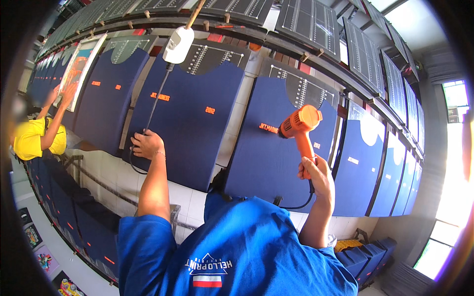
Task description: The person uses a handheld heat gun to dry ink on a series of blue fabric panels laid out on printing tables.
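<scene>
My right hand point(321, 176) is wrapped around the handle of an orange heat gun point(302, 126). Its nozzle points left, close over orange printing on a navy shirt point(266, 165) stretched on a board. A black cord runs down from the gun's handle. My left hand point(148, 144), fingers curled, grips a black power cord point(157, 101) in front of a second navy shirt point(190, 128) with orange print. That cord hangs from a white socket block point(178, 45) and loops below my hand.
More navy shirts point(363, 160) on boards line the rack on both sides. Dark ruled boards point(308, 27) stand in a row behind. At left, a person in yellow point(39, 138) has both hands on a white-framed screen point(84, 69). Yellow and navy items point(358, 256) sit low at right.
</scene>
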The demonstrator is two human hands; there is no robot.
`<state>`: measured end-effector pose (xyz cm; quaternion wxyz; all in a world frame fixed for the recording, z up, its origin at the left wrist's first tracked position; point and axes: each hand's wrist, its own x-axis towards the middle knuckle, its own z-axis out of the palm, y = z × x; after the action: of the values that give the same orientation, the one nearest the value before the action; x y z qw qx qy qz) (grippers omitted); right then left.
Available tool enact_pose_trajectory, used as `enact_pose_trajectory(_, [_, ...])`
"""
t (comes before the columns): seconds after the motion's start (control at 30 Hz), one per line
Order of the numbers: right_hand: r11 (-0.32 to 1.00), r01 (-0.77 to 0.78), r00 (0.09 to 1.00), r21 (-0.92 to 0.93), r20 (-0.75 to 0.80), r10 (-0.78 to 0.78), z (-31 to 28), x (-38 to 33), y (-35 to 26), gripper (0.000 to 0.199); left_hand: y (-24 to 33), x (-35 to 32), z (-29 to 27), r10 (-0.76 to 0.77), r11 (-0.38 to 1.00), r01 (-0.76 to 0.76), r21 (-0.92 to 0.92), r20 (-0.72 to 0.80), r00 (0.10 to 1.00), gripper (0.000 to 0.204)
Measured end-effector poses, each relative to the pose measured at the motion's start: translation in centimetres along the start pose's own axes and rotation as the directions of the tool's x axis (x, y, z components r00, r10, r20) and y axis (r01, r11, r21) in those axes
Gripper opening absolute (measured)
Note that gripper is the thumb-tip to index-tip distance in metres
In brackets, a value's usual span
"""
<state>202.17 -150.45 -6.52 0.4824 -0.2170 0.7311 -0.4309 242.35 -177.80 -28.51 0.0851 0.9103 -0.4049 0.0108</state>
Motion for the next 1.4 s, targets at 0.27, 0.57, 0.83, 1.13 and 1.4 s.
enact_pose_trajectory(0.27, [0.995,0.081,0.991,0.055,0.102,-0.086,3.5,0.4,-0.1,0.037,0.0,0.2,-0.8,0.022,0.999,-0.023,-0.039,-0.007,1.000,0.049])
enact_pose_trajectory(0.57, [0.978,-0.032,0.939,0.207,0.340,-0.041,9.8,-2.5,1.5,0.048,-3.9,8.2,-1.2,-0.216,0.942,0.173,-0.286,-0.124,0.969,0.046])
enact_pose_trajectory(0.83, [0.991,-0.033,0.854,0.129,0.518,-0.039,22.7,-3.9,-1.5,0.044,-8.4,30.2,-6.2,-0.502,0.773,0.278,-0.570,-0.283,0.817,0.040])
enact_pose_trajectory(1.13, [0.996,-0.059,0.926,0.071,0.376,0.029,42.0,-1.5,-8.1,0.041,-16.2,55.0,-2.6,-0.569,0.670,0.362,-0.648,-0.135,0.811,0.039])
enact_pose_trajectory(1.4, [0.997,0.078,0.991,0.014,0.107,-0.079,47.4,2.1,-14.4,0.043,-18.3,56.3,8.6,-0.577,0.697,0.654,-0.295,0.312,0.755,0.045])
